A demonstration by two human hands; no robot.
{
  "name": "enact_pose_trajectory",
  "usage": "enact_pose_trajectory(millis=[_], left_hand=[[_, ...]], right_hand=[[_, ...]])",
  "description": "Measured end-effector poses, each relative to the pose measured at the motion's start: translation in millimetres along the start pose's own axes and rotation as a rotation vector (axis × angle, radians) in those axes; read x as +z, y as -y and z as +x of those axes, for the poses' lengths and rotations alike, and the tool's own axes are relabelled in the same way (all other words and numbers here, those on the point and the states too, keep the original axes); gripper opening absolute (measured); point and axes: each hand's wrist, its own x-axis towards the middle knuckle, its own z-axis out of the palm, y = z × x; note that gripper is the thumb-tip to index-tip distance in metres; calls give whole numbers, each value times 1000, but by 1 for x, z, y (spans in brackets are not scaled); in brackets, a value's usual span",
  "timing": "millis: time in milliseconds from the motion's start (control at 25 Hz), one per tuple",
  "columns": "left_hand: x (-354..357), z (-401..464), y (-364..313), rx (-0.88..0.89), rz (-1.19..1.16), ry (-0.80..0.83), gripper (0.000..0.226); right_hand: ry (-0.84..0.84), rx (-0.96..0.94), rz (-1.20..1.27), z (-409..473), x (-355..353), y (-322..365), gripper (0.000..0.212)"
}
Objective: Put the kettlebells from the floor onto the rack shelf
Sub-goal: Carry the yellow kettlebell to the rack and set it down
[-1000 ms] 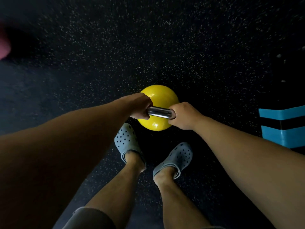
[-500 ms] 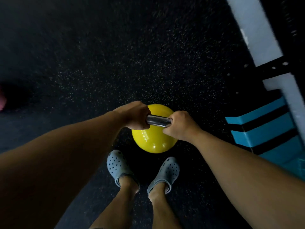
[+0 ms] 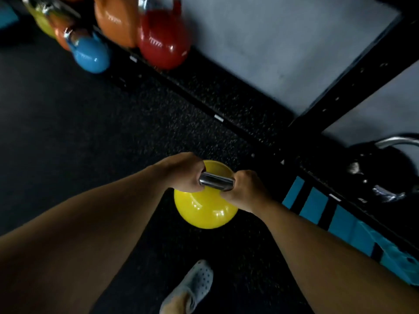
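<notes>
Yellow kettlebell (image 3: 205, 209) hangs from its chrome handle (image 3: 215, 181), low centre of the view, above the dark speckled floor (image 3: 68, 123). You've got both hands on that handle: your left hand (image 3: 181, 174) is wrapped around its left end, your right hand (image 3: 243, 189) around its right end, both fists clenched tight, a short bare stretch of chrome showing between them. The ball sits under and between your wrists. Can't tell whether the ball's bottom touches the floor; it looks lifted.

One grey perforated clog (image 3: 192, 288) on your foot shows below the kettlebell, bottom centre.

Just right of your right forearm: a teal-and-black striped block (image 3: 317, 207) running down to the lower right. Beyond it a black rack frame (image 3: 340, 103), with a rail (image 3: 226, 118) crossing diagonally from top left towards the right. Grey wall (image 3: 283, 53) behind the frame.

Right edge: a black kettlebell (image 3: 383, 175) with a chrome handle, close to the frame, well apart from your yellow one.

Top left, far from your hands, a blurred cluster: red kettlebell (image 3: 163, 44), orange kettlebell (image 3: 115, 23) just beside it, blue kettlebell (image 3: 90, 53) in front to the left, a yellow-green one (image 3: 42, 23) at the far end. Can't tell exactly what the cluster rests on.
</notes>
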Motion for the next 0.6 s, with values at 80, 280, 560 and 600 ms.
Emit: enact_pose_trajectory(millis=[80,280,560,600], left_hand=[[-39,22,2,48,47,-24,22],[-136,84,9,173,145,-137,23],[-201,167,20,364,301,-262,19],[-208,179,22,396,320,-279,20]], right_hand=[[-73,7,-19,18,-32,6,39],[-360,55,-155,68,-110,16,49],[-492,222,-223,127,-156,14,41],[-504,242,-215,136,-161,12,38]])
